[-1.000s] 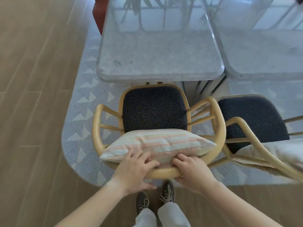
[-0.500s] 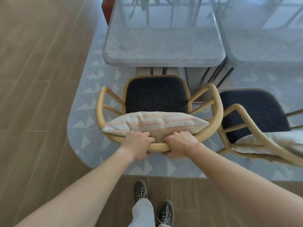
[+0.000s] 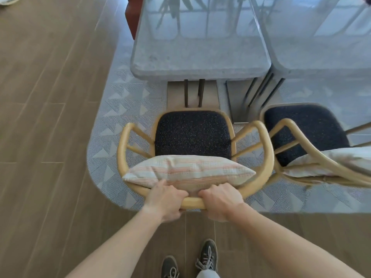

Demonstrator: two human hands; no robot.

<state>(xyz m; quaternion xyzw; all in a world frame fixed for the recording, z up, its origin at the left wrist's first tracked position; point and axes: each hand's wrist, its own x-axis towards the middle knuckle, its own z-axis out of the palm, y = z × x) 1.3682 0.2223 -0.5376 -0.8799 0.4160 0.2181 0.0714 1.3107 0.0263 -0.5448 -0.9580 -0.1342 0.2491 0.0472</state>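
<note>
shows a rattan chair (image 3: pixel 121 153) from behind and above, standing on the rounded corner of a patterned rug (image 3: pixel 112 125), its dark seat (image 3: pixel 192 133) facing a stone table (image 3: pixel 196 74). finds the left hand (image 3: pixel 165 201) and the right hand (image 3: pixel 220 203) side by side on the curved top rail of the back, fingers of both curled over and clamped on the rail, a short bare stretch of rail between them. places a striped cushion (image 3: pixel 188 171) leaning against the inside of the back, its near edge touching the fingers of both hands. leaves a strip of rug and the table base between the front edge of the seat and the near edge of the tabletop. sets the right armrest just beside the armrest of a second chair (image 3: pixel 285 125), with only a narrow gap. offers open wooden floor (image 3: pixel 44 117) beyond the left armrest and behind the chair, where two shoes (image 3: pixel 207 255) stand on the boards. shows a second table (image 3: pixel 321 65) butted against the right edge of the first.
</note>
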